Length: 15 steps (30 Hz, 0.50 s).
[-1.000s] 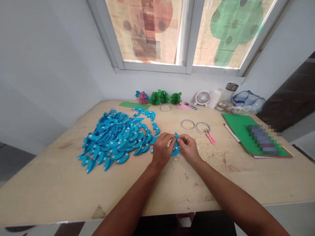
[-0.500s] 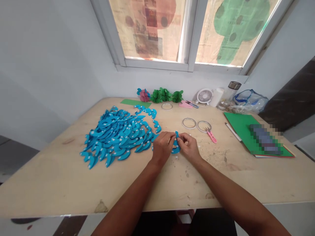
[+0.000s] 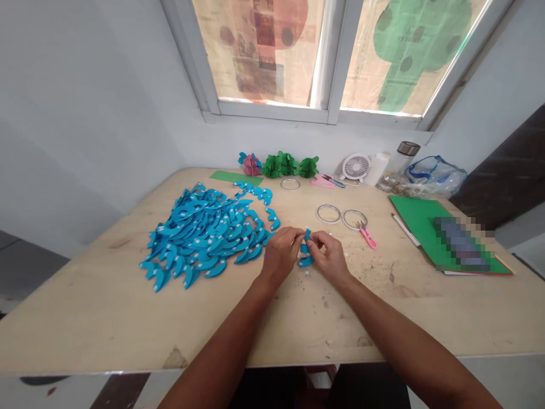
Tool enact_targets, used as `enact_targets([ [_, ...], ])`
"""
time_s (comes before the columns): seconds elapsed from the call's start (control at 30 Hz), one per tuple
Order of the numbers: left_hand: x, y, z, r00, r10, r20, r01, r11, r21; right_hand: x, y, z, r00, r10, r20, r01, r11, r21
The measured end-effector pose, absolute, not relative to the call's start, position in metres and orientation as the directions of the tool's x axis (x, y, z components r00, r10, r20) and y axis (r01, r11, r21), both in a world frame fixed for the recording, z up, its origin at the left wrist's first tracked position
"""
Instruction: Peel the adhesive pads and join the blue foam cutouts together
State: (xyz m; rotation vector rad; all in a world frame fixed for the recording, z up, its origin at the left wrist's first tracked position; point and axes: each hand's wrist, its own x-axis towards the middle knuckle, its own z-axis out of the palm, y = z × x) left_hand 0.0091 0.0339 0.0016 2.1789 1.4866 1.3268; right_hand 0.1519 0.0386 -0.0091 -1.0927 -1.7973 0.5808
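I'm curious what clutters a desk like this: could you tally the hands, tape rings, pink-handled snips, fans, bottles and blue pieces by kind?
Left hand and right hand: 2
Tape rings: 3
Pink-handled snips: 1
Fan: 1
Bottle: 1
Total: 8
Blue pieces: overlapping too much to count, so left out of the total.

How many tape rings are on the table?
3: a back ring before the green figures, then a left ring and right ring side by side; the blue pile could hide others.
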Motion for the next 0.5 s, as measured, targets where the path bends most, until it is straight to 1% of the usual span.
enact_targets([
  [0.17,0.006,0.0347,0.0067,0.055,0.883,0.466,0.522,-0.424,0.741,0.1524,0.0375,-0.006,-0.189,0.855,0.483,0.443,0.513,-0.735],
  [0.27,0.003,0.0362,0.01,0.057,0.916,0.398,0.455,-0.378,0.806,0.1525,0.0364,-0.0049,-0.209,0.844,0.493,0.447,0.531,-0.72],
  [0.37,0.0006,0.0374,0.012,0.058,0.932,0.357,0.431,-0.346,0.833,0.1521,0.0357,-0.0049,-0.219,0.837,0.502,0.445,0.543,-0.712],
  [0.5,0.0002,0.0377,0.0114,0.074,0.928,0.366,0.443,-0.36,0.821,0.1513,0.0351,-0.0044,-0.213,0.842,0.496,0.43,0.537,-0.726],
])
